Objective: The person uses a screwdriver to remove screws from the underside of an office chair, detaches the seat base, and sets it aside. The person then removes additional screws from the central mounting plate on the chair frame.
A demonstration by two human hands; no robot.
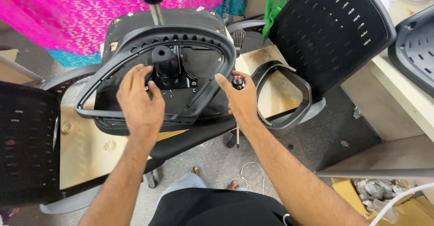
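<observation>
Grey carpet [212, 156] runs under an upturned black chair seat [181, 40] lying ahead of me, its armrest frame [199, 34] looped over the top and a black mechanism plate [174, 74] at the centre. My left hand [140, 101] rests open on that plate, fingers spread. My right hand [242, 100] is clenched around a screwdriver [238, 82] just beside the frame's right edge. Black mesh chair backs [330, 31] stand around, with pink patterned cloth [77, 13] behind.

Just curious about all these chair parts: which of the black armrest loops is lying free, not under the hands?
The smaller loop right of the right hand, lying on a wooden panel. The bigger one sits on the upturned seat under both hands.
</observation>
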